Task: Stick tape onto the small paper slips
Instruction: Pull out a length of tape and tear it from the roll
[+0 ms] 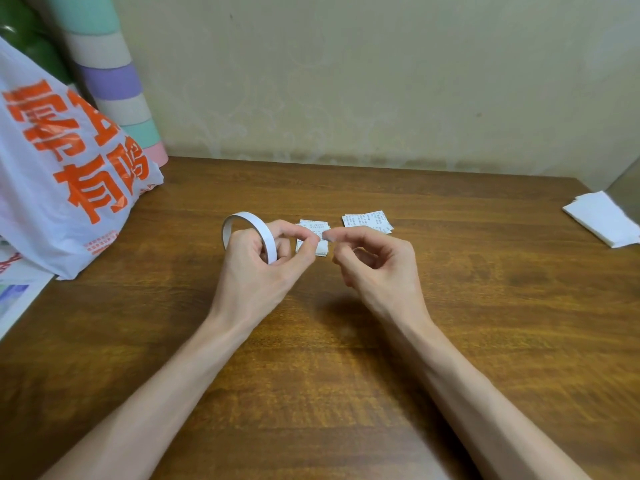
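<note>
My left hand [258, 263] holds a thin white tape roll [249, 225] above the brown table, fingers through the ring, with thumb and forefinger pinched together at the tape's end. My right hand [372, 261] is just to its right, thumb and forefinger pinching the tape end close to the left fingertips. Small printed paper slips [313, 226] lie on the table right behind the fingertips, partly hidden by them. A second small pile of slips [367, 220] lies farther right.
A white plastic bag with orange characters [65, 174] stands at the left, with a striped pastel roll [114, 77] behind it. A stack of white paper [604, 220] sits at the right table edge. A wall closes the far side of the wooden table [346, 358].
</note>
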Demonstrator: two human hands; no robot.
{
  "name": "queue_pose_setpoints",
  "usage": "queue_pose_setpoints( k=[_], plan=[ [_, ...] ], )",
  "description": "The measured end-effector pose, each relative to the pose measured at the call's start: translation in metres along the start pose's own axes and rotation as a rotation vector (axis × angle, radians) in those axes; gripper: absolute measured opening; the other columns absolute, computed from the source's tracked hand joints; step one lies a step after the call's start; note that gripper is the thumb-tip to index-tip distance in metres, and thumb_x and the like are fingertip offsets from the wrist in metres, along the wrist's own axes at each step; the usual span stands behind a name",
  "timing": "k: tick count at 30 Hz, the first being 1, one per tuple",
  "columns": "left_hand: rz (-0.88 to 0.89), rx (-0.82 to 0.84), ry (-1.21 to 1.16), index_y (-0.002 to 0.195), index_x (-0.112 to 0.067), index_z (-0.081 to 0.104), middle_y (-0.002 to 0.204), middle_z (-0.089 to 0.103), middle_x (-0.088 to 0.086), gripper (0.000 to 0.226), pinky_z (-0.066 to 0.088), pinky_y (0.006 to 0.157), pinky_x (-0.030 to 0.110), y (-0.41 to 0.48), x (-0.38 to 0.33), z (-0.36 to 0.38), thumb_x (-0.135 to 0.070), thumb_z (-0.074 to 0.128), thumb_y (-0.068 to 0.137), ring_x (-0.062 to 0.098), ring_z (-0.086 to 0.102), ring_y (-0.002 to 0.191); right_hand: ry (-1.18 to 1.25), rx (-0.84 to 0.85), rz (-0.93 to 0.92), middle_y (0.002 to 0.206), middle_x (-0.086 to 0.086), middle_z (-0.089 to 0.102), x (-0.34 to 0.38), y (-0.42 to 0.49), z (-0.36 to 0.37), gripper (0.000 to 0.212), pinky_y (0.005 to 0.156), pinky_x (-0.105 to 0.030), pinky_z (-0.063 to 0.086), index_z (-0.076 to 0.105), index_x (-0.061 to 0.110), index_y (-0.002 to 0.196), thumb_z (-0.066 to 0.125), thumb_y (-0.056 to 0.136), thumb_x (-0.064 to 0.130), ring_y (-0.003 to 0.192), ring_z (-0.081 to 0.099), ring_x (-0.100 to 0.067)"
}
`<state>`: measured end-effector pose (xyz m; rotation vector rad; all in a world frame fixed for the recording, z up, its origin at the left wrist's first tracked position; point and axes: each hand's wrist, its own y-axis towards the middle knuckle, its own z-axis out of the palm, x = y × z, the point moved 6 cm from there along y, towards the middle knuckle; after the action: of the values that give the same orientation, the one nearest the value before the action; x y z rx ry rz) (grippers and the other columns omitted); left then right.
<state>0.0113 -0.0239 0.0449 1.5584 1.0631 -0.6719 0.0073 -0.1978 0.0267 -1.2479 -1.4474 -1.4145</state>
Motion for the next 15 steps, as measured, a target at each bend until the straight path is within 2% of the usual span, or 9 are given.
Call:
queue_pose_setpoints(
  k=[2, 4, 5, 6, 7, 9, 10, 13, 15],
  plan=[
    [0.001, -0.003, 0.001, 0.082, -0.016, 0.075, 0.048, 0.035, -0.003, 0.012, 0.037, 0.058, 0.005, 0.0000, 0.0000, -0.0002, -0.013, 0.076, 0.094, 0.008, 0.029, 0.045, 0.013, -0.002, -0.012, 0.069, 0.004, 0.065, 0.0019, -0.0004, 0.0000, 0.014, 0.061, -0.034, 0.041, 0.083, 0.017, 0.096, 0.073, 0.094, 0.008, 0.058, 0.046, -0.018],
    [-0.001, -0.004, -0.001, 0.083, -0.016, 0.075, 0.047, 0.035, -0.007, 0.012, 0.036, 0.057, 0.006, -0.0001, 0.0004, -0.0004, -0.014, 0.076, 0.094, 0.007, 0.030, 0.044, 0.023, -0.023, -0.034, 0.075, -0.006, 0.075, 0.0027, -0.0004, -0.0011, 0.013, 0.064, -0.033, 0.043, 0.084, 0.017, 0.092, 0.074, 0.094, 0.008, 0.059, 0.051, -0.036],
    [-0.002, -0.005, -0.001, 0.083, -0.016, 0.075, 0.047, 0.035, -0.008, 0.011, 0.036, 0.056, 0.006, -0.0003, 0.0006, -0.0004, -0.014, 0.076, 0.094, 0.007, 0.030, 0.044, 0.024, -0.035, -0.041, 0.081, -0.013, 0.078, 0.0025, -0.0003, -0.0024, 0.016, 0.069, -0.034, 0.044, 0.084, 0.019, 0.092, 0.074, 0.093, 0.007, 0.066, 0.056, -0.047],
    [-0.002, -0.007, 0.002, 0.083, -0.016, 0.075, 0.047, 0.035, -0.009, 0.011, 0.036, 0.056, 0.006, -0.0003, 0.0006, -0.0005, -0.014, 0.076, 0.094, 0.007, 0.030, 0.043, 0.019, -0.044, -0.040, 0.086, -0.018, 0.078, 0.0022, 0.0000, -0.0034, 0.019, 0.072, -0.034, 0.045, 0.085, 0.020, 0.092, 0.072, 0.093, 0.006, 0.072, 0.060, -0.050],
    [-0.001, -0.010, 0.009, 0.083, -0.016, 0.075, 0.046, 0.036, -0.010, 0.011, 0.036, 0.056, 0.006, -0.0004, 0.0004, -0.0006, -0.014, 0.077, 0.094, 0.007, 0.031, 0.043, 0.020, -0.047, -0.024, 0.085, -0.017, 0.078, 0.0019, -0.0004, -0.0040, 0.022, 0.073, -0.032, 0.045, 0.085, 0.019, 0.093, 0.070, 0.093, 0.004, 0.069, 0.061, -0.044],
    [0.006, -0.017, 0.033, 0.084, -0.016, 0.076, 0.045, 0.036, -0.014, 0.010, 0.037, 0.056, 0.007, -0.0010, -0.0004, -0.0009, -0.015, 0.077, 0.093, 0.008, 0.033, 0.042, 0.051, -0.034, 0.036, 0.069, 0.005, 0.075, 0.0014, -0.0016, -0.0042, 0.026, 0.068, -0.017, 0.044, 0.085, 0.013, 0.098, 0.064, 0.094, -0.002, 0.059, 0.058, -0.005],
    [0.009, -0.022, 0.044, 0.084, -0.016, 0.076, 0.045, 0.036, -0.014, 0.009, 0.038, 0.057, 0.006, -0.0015, -0.0009, -0.0011, -0.016, 0.078, 0.093, 0.008, 0.034, 0.042, 0.070, -0.023, 0.061, 0.062, 0.014, 0.068, 0.0018, -0.0022, -0.0043, 0.027, 0.066, -0.010, 0.042, 0.084, 0.010, 0.101, 0.062, 0.095, -0.005, 0.057, 0.057, 0.001],
    [-0.005, -0.039, 0.049, 0.087, -0.017, 0.079, 0.048, 0.034, -0.008, 0.007, 0.039, 0.059, 0.005, -0.0024, -0.0005, -0.0021, -0.022, 0.081, 0.091, 0.008, 0.031, 0.045, 0.095, 0.021, 0.093, 0.054, 0.020, 0.059, 0.0044, -0.0044, -0.0009, 0.032, 0.061, -0.011, 0.038, 0.082, 0.010, 0.107, 0.056, 0.096, -0.006, 0.052, 0.050, -0.001],
    [-0.027, -0.046, 0.032, 0.089, -0.017, 0.080, 0.050, 0.033, -0.004, 0.010, 0.039, 0.060, 0.005, -0.0021, 0.0011, -0.0025, -0.027, 0.082, 0.089, 0.009, 0.030, 0.046, 0.109, 0.044, 0.109, 0.053, 0.018, 0.057, 0.0054, -0.0055, 0.0022, 0.037, 0.059, -0.022, 0.031, 0.083, 0.014, 0.109, 0.054, 0.096, -0.006, 0.055, 0.035, -0.010]
  ],
)
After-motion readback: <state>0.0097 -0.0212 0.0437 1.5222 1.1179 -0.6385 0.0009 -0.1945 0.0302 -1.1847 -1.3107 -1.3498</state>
